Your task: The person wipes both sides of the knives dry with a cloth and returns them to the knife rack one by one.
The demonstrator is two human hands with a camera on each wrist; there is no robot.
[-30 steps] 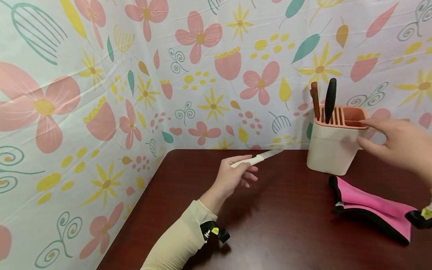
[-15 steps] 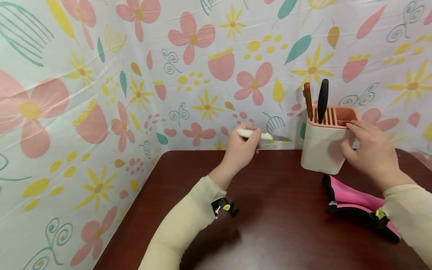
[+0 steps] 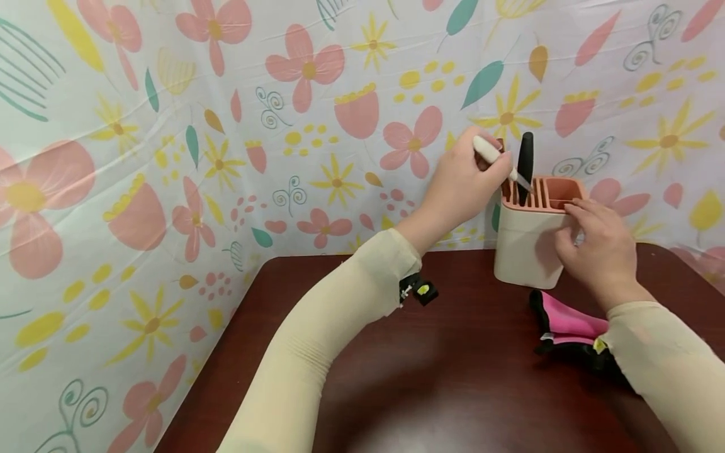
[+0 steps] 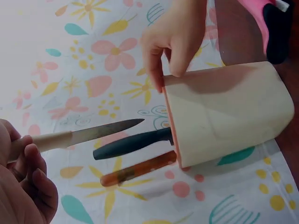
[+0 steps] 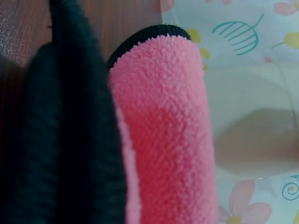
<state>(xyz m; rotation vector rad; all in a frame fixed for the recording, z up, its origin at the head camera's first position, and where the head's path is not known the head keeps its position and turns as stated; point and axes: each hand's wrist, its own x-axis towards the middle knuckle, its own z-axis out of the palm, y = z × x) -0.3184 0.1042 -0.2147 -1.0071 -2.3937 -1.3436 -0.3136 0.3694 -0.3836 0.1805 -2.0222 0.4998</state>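
My left hand [image 3: 467,173] pinches a small knife by its white handle [image 3: 486,150]. In the head view the blade slants down over the slots of a cream knife holder [image 3: 529,245] with an orange top. In the left wrist view the blade [image 4: 107,129] points toward the holder's top, beside a black-handled knife [image 4: 131,143]. A brown-handled knife [image 4: 140,169] also stands in the slots. My right hand [image 3: 603,245] grips the holder's right rim, fingers on the top edge and thumb at the side. The right wrist view hides this hand.
A folded pink fleece piece with black edging [image 3: 572,314] lies in front of the holder, partly under my right sleeve, and fills much of the right wrist view. Flowered cloth [image 3: 351,126] hangs behind the dark red table [image 3: 453,377].
My left hand has lifted the knife from low over the table and carried it right, tilting its tip down over the slots. My right hand has settled on the holder's rim.
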